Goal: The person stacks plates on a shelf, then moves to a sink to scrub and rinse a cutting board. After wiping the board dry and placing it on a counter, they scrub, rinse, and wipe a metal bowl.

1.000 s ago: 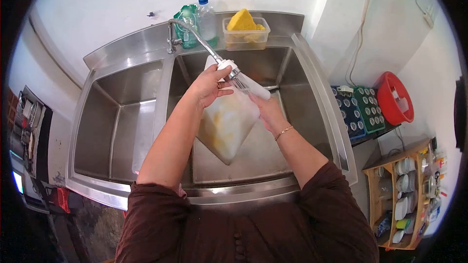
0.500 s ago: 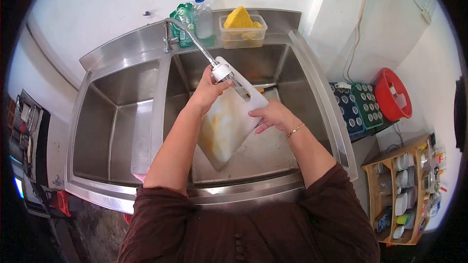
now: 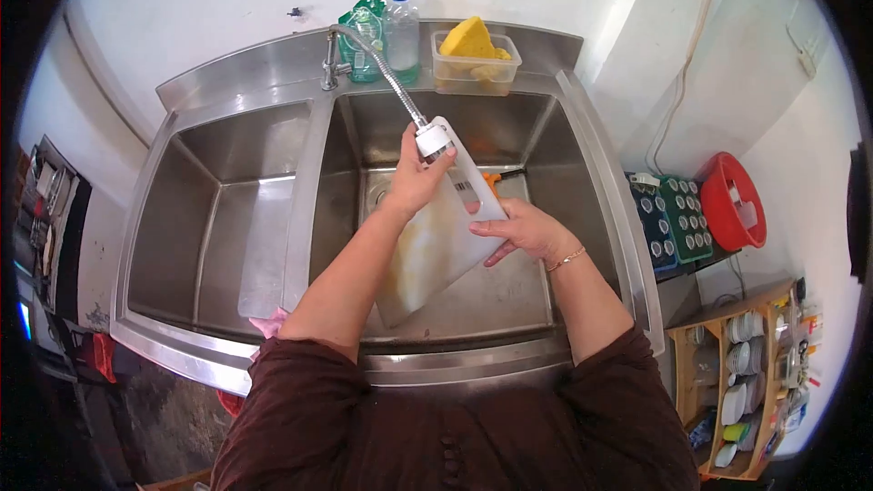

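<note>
My left hand (image 3: 420, 176) is closed round the white faucet head (image 3: 434, 138) at the end of a flexible metal hose (image 3: 391, 75). Just below it, a white cutting board (image 3: 435, 250) with a slot near one end is tilted over the right basin. My right hand (image 3: 530, 231) grips the board's edge beside the slot, thumb on the upper face and the other fingers partly hidden beneath. Yellowish stains or reflections mark the board's face. Behind the board, on the basin floor, lies something with an orange part (image 3: 492, 180) and a dark end.
The left basin (image 3: 259, 209) adjoins, with a pink cloth (image 3: 270, 323) at its front rim. On the back ledge stand a green pouch (image 3: 362, 36), a bottle (image 3: 401, 36) and a plastic tub (image 3: 476, 68) holding a yellow sponge (image 3: 468, 39). A red basin (image 3: 733, 201) is at right.
The board has turned slightly and swung a little, still held by my right hand. My left hand keeps the faucet head over its slotted end. The camera view has shifted slightly.
</note>
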Demonstrator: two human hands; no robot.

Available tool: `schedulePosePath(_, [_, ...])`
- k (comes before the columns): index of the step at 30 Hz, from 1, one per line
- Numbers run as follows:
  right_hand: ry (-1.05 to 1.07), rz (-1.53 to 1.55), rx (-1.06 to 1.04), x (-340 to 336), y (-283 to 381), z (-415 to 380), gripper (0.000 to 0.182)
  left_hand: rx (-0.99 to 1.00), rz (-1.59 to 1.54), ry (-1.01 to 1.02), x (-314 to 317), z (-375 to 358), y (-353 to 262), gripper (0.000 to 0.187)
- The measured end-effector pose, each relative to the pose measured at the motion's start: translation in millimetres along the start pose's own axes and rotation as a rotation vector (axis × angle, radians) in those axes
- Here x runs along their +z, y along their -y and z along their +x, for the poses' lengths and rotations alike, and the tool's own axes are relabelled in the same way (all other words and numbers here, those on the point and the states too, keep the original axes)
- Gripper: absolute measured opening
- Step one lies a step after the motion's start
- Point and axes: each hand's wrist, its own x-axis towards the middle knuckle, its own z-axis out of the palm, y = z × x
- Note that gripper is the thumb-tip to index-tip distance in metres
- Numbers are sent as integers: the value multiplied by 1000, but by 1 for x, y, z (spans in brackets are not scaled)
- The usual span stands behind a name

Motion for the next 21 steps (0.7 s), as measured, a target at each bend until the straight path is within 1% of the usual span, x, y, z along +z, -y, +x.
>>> schedulePosePath(2, [47, -27, 22, -10, -4, 1, 46, 2, 12, -29, 2, 0, 5, 77])
schedulePosePath(4, [139, -105, 141, -16, -9, 0, 39, 123, -5, -40, 2, 6, 20, 78])
schedulePosePath(8, [152, -117, 164, -13, -10, 3, 41, 123, 65, -53, 2, 5, 24, 77])
schedulePosePath(10, [-55, -150, 43, -10, -23, 13, 36, 146, 141, -92, 3, 3, 25, 74])
schedulePosePath(11, [-52, -153, 44, -11, -27, 16, 36, 147, 140, -96, 4, 4, 25, 74])
schedulePosePath(13, [-152, -235, -36, -11, -30, 20, 32, 185, 19, -105, 6, 4, 26, 72])
schedulePosePath(14, [-149, -237, -35, -12, -27, 18, 32, 186, 18, -109, 6, 4, 27, 72])
schedulePosePath(16, [-150, -244, 84, -10, -18, 12, 29, 93, 170, -174, 2, 3, 30, 71])
schedulePosePath(18, [-158, -211, 83, -7, -17, 11, 28, 104, 216, -195, -8, 7, 47, 72])
schedulePosePath(20, [-167, -181, 82, -6, -19, 12, 28, 116, 260, -216, -14, 7, 50, 73])
schedulePosePath(21, [-154, -199, 43, -7, -21, 13, 28, 90, 258, -220, -16, 6, 52, 74])
